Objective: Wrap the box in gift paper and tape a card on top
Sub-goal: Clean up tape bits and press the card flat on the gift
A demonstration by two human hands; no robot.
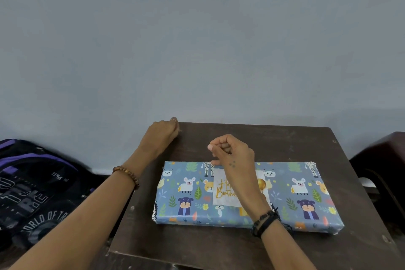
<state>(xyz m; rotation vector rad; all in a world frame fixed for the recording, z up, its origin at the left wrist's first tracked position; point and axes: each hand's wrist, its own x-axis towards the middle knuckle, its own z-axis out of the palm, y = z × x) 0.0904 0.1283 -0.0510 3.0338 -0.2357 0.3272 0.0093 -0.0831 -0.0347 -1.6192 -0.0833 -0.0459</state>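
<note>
The box, wrapped in blue gift paper with cartoon animals, lies flat on the dark wooden table. A white "Happy Birthday" card with gold lettering lies on its top, partly hidden by my right wrist. My right hand hovers over the box's far edge just above the card, fingers curled and thumb near the paper; I see nothing between them. My left hand is at the table's far left corner, fingers curled out of sight behind its back. No tape is visible.
A black and purple backpack lies on the floor left of the table. A dark chair or piece of furniture stands at the right edge. A plain grey wall rises right behind the table.
</note>
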